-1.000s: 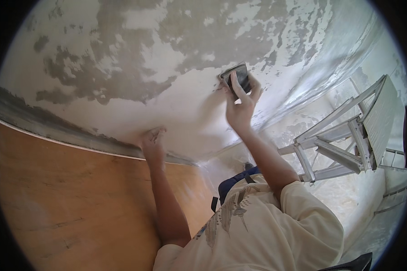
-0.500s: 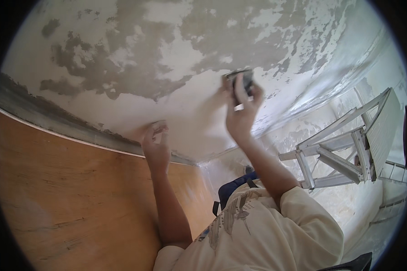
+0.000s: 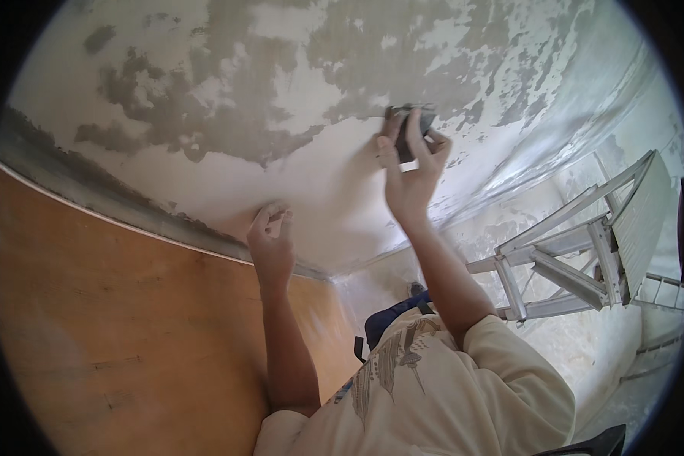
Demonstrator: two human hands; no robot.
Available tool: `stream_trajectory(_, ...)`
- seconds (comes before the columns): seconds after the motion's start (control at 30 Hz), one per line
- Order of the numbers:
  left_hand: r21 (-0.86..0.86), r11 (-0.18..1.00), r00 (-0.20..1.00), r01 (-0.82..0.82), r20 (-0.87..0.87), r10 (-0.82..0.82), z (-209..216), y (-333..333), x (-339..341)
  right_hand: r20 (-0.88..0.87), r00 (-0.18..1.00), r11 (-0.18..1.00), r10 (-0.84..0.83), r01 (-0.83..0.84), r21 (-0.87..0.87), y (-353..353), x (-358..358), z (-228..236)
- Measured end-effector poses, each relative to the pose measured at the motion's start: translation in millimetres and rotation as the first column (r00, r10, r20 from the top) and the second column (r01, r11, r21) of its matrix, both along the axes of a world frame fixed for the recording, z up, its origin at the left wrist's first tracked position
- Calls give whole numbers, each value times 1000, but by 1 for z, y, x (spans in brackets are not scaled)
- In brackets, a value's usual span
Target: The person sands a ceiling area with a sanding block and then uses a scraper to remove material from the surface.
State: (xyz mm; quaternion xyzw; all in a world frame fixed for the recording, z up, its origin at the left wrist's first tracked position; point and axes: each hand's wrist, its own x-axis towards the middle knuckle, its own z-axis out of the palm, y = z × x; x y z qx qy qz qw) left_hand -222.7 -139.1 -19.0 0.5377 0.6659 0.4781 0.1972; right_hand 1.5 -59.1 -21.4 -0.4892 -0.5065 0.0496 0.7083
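Your left grip (image 3: 272,242) is half curled, thumb and fingers parted with nothing between them, close to the wall (image 3: 327,167) near its lower edge; whether the fingertips touch it, I can't tell. To the right and higher up, the block (image 3: 403,143), dark and slightly blurred, is held between the thumb and fingers of your right grip (image 3: 416,178). It sits at the fingertip end, against or very near the wall, where smooth white meets patchy grey; your fingers hide part of it.

Around you, from the left: an orange board (image 3: 129,327), then a grey band (image 3: 91,190) along the wall's lower left edge. Your shirt (image 3: 471,387) fills the lower middle. The ladder (image 3: 604,258) takes up the space right of your right forearm, well apart from the block.
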Motion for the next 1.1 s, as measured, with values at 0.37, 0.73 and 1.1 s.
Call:
stream_trajectory(0.37, 223, 957, 937, 187, -332, -106, 23, 8, 40, 482, 861, 982, 161, -190, 12, 3, 52, -109)
stream_trajectory(0.73, 91, 955, 912, 284, -332, -239, -27, 5, 33, -796, 589, 856, -137, -334, -394, 8, -10, -106)
stream_trajectory(1.1, 91, 966, 947, 243, -237, -216, -4, 4, 28, -749, 634, 858, -194, -260, -443, 11, -17, -106)
